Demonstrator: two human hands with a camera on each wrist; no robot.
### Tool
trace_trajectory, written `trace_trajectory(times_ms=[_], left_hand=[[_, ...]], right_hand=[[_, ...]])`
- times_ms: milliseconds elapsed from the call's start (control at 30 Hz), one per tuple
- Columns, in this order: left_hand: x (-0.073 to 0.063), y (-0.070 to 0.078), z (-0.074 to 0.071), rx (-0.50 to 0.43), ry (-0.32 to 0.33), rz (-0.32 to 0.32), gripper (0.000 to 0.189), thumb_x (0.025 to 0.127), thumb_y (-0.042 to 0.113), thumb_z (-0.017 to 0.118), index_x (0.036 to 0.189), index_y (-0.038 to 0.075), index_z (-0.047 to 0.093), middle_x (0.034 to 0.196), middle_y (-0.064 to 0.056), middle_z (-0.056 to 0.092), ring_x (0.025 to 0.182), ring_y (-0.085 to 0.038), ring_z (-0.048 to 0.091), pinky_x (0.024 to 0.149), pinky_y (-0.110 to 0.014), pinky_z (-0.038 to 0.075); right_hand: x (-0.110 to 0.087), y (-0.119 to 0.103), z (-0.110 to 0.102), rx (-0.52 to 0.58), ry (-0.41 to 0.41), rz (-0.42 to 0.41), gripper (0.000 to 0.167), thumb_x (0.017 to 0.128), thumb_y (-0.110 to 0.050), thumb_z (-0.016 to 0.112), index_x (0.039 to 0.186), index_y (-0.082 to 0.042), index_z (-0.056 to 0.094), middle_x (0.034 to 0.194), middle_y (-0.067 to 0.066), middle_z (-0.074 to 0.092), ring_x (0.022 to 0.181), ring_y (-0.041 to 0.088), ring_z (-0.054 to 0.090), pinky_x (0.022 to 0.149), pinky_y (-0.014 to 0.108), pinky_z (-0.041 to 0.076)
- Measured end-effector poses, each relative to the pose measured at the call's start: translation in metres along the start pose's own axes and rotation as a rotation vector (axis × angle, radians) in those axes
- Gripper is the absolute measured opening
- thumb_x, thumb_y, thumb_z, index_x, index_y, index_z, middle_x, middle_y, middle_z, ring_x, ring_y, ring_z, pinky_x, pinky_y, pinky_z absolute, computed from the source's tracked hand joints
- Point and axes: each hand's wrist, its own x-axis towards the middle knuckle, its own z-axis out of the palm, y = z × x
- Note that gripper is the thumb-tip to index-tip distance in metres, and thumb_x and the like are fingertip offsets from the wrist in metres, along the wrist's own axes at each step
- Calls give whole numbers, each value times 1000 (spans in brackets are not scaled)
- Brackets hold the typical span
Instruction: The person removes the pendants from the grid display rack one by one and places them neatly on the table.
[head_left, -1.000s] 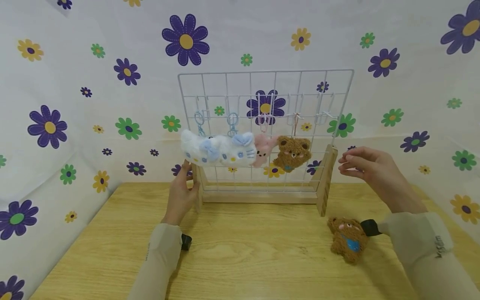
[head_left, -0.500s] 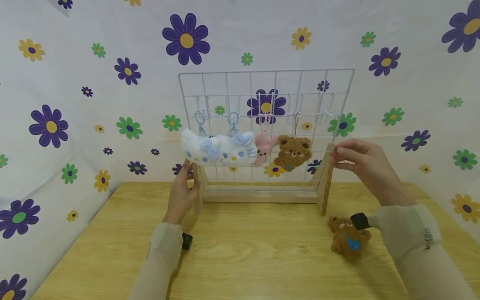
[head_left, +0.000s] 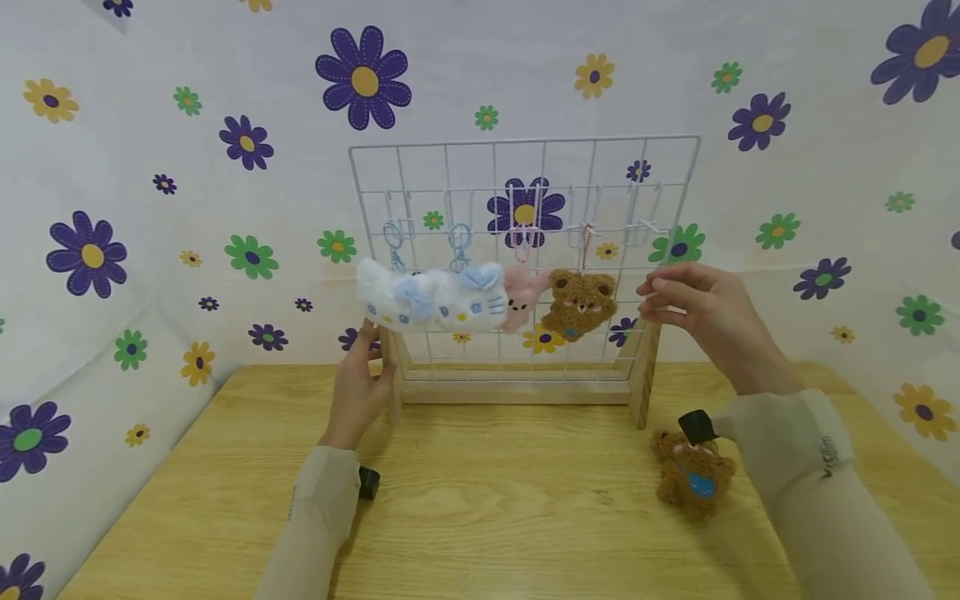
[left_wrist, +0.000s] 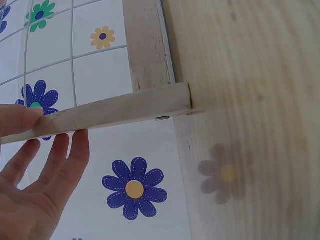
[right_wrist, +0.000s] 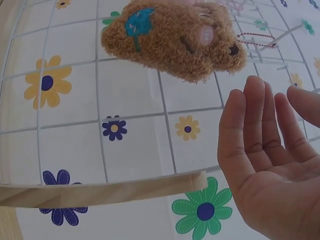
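My left hand [head_left: 354, 398] grips the left wooden post [left_wrist: 125, 107] of a display stand, thumb on one side and fingers on the other. My right hand [head_left: 708, 321] hovers by the top of the right post [head_left: 645, 379], fingers loosely bent and holding nothing. The white wire grid [head_left: 525, 142] carries two white plush cat keychains [head_left: 467, 304], a pink plush keychain [head_left: 519, 300] partly hidden behind its neighbours, and a brown bear keychain [head_left: 581, 307]. In the right wrist view, that bear [right_wrist: 170, 40] hangs beyond my fingertips.
Another brown plush bear [head_left: 692, 479] with a blue patch lies on the wooden table [head_left: 480, 500], partly under my right wrist's black camera [head_left: 697, 426]. A hook [head_left: 641, 229] at the grid's right carries no plush. A flowered cloth [head_left: 285, 67] stands behind.
My right hand has moved left and slightly up, from beside the stand to the top of its right post. My left hand keeps its grip, and the hanging plush toys stay put.
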Motion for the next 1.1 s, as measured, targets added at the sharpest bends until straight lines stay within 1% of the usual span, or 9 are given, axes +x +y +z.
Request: trace_trajectory(times_ms=[167, 367, 467, 567, 733, 900, 1000, 1100], left_hand=[[-1, -2, -1, 3, 7, 7, 85, 88, -17, 65, 160, 8, 28, 137, -30, 54, 103, -49, 65, 77, -59, 60], [0, -1, -2, 1, 7, 20, 84, 88, -17, 65, 160, 8, 29, 138, -30, 54, 104, -48, 65, 79, -59, 60], [0, 1, -3, 4, 6, 12, 83, 88, -17, 65, 159, 7, 29, 137, -30, 54, 103, -48, 65, 79, -60, 59], [0, 2, -3, 10, 4, 3, 83, 88, -17, 65, 159, 6, 29, 137, -30, 54, 104, -48, 64, 81, -60, 59], [-1, 3, -2, 8, 1, 0, 83, 88, -17, 65, 159, 7, 28, 137, -30, 54, 103, -48, 65, 79, -59, 60], [0, 2, -1, 12, 3, 8, 84, 88, -17, 65, 160, 8, 29, 137, -29, 54, 103, -48, 65, 77, -58, 61], [1, 2, -1, 18, 4, 3, 84, 88, -17, 65, 160, 8, 29, 138, -29, 54, 104, -47, 65, 79, -57, 60], [1, 2, -1, 17, 2, -4, 85, 88, -16, 66, 160, 9, 28, 138, -29, 55, 103, -47, 65, 78, -58, 60]], right_hand=[[4, -3, 8, -25, 5, 9, 16, 100, -13, 65, 113, -4, 69, 107, 7, 68, 90, 19, 68, 86, 28, 59], [8, -7, 11, -47, 26, 26, 15, 100, -15, 66, 111, -5, 69, 107, 6, 67, 88, 19, 68, 84, 28, 60], [10, -9, 15, -81, 41, 36, 16, 100, -18, 66, 110, -7, 69, 108, 6, 68, 89, 19, 68, 85, 28, 59], [14, -10, 19, -96, 41, 17, 17, 101, -19, 65, 111, -6, 70, 108, 7, 67, 89, 19, 68, 86, 29, 59], [19, -11, 22, -67, 7, -17, 16, 101, -16, 64, 111, -6, 69, 107, 7, 67, 90, 19, 68, 87, 29, 59], [21, -13, 23, -66, 13, -12, 16, 101, -16, 64, 112, -6, 69, 108, 7, 67, 88, 19, 68, 86, 29, 59], [22, -14, 25, -71, 15, -7, 18, 101, -17, 64, 113, -5, 69, 110, 7, 68, 88, 20, 68, 87, 29, 59], [23, -15, 27, -81, 14, -1, 21, 101, -18, 64, 115, -3, 68, 111, 7, 68, 88, 20, 68, 87, 29, 59]])
